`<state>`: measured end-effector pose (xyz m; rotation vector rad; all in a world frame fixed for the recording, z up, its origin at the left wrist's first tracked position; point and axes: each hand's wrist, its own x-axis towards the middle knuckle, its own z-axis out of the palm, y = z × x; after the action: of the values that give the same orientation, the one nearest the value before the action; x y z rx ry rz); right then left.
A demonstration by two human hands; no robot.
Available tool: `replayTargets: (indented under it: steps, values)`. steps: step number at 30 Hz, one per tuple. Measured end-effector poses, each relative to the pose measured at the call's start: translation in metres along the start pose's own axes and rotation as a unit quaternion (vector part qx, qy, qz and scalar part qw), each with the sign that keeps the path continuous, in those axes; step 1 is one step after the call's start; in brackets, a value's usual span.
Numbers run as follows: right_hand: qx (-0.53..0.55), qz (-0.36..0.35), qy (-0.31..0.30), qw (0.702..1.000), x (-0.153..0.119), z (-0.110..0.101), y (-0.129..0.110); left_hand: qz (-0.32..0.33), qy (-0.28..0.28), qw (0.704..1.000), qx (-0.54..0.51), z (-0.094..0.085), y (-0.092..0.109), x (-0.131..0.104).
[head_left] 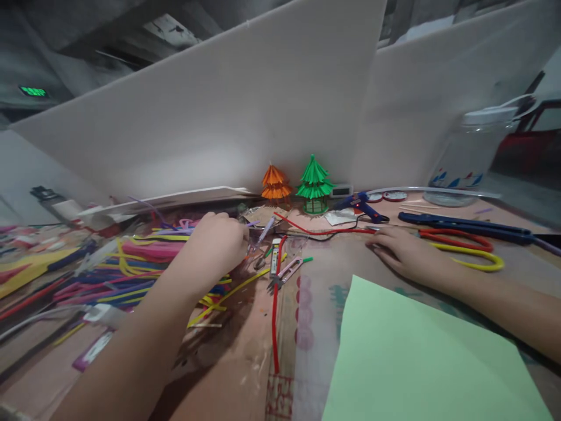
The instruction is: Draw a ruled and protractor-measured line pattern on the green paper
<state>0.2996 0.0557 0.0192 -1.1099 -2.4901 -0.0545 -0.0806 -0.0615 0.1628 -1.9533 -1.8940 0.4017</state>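
Left hand [221,240] curling, tips hidden | right hand [397,248] resting by red strip [337,231] | fingers' grips: can't tell | glue gun [360,203] sitting beyond right fingers; straying risking burns

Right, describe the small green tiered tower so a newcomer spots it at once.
Find the wide pale panel at the back. By its foot stands an orange tiered tower. The green tiered tower is right of it, set apart by its green colour.

My messy heap of thin multicoloured strips [118,286]
All crisscrossed on my left; one long, thin red strip [324,232] bends ahead.
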Motion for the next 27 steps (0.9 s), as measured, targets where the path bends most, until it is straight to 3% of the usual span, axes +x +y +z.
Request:
replayTargets:
  steps: [5,9,13,17,22,25,27]
  values:
    - [0.006,0.0,-0.007,1.0,0.0,0.0,-0.001,0.013,0.026,0.999,-0.041,-0.008,0.002,-0.005]
    - [0.008,0.008,-0.022,1.0,0.001,-0.008,-0.012,0.035,0.037,0.99,-0.13,-0.003,0.015,0.003]
    - [-0.008,0.061,-0.028,0.998,0.009,-0.038,-0.014,0.046,0.042,0.967,-0.247,0.017,0.033,0.01]
    - [-0.038,0.179,0.014,0.983,0.015,-0.079,0.008,0.081,0.015,0.948,-0.307,0.037,0.043,0.015]
    - [-0.03,0.261,0.018,0.965,0.012,-0.1,0.037,0.022,0.015,0.957,-0.29,0.039,0.025,0.025]
    - [-0.014,0.243,-0.006,0.97,0.013,-0.093,0.039,-0.017,0.017,0.965,-0.261,0.039,0.008,0.032]
    - [-0.005,0.209,-0.028,0.978,0.015,-0.084,0.034,-0.011,-0.002,0.968,-0.252,0.042,0.0,0.035]
